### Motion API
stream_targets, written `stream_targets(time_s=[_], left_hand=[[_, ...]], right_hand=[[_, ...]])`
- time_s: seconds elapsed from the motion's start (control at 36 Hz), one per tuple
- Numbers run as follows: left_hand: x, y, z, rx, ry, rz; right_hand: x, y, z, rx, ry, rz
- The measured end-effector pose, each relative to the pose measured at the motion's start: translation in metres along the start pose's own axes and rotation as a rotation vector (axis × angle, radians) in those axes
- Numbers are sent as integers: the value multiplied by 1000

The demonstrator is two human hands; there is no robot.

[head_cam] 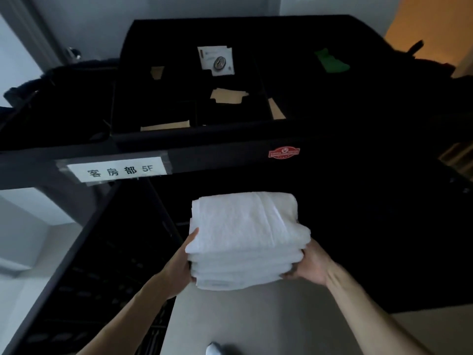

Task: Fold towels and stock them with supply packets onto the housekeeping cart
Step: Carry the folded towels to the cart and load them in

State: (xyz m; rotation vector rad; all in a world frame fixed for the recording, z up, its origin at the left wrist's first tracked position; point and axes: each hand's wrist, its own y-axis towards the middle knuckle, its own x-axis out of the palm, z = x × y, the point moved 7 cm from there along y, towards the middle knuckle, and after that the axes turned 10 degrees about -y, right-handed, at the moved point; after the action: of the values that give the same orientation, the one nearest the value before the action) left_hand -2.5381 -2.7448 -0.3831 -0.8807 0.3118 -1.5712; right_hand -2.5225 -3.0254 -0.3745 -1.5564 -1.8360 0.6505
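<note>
White towels (245, 239): folded stack, long axis running away from the person toward the cart (230, 160).
Hands: left hand (183, 265) and right hand (313, 265) clamp opposite sides.

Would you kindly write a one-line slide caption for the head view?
Both hands, left and right, carry a stack of folded white towels toward the black housekeeping cart.

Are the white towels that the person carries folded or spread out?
Folded. The white towels form a neat stack of several layers, gripped at its sides by the left hand and right hand.
</note>
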Motion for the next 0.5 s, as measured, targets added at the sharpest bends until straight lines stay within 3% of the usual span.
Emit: stream_targets(time_s=[0.33,0.5], left_hand=[[-33,85,32,86,-146,162],[-47,133,51,172,-230,150]], right_hand=[[-3,104,-32,-39,-59,-80],[-7,171,-69,-95,-125,-139]])
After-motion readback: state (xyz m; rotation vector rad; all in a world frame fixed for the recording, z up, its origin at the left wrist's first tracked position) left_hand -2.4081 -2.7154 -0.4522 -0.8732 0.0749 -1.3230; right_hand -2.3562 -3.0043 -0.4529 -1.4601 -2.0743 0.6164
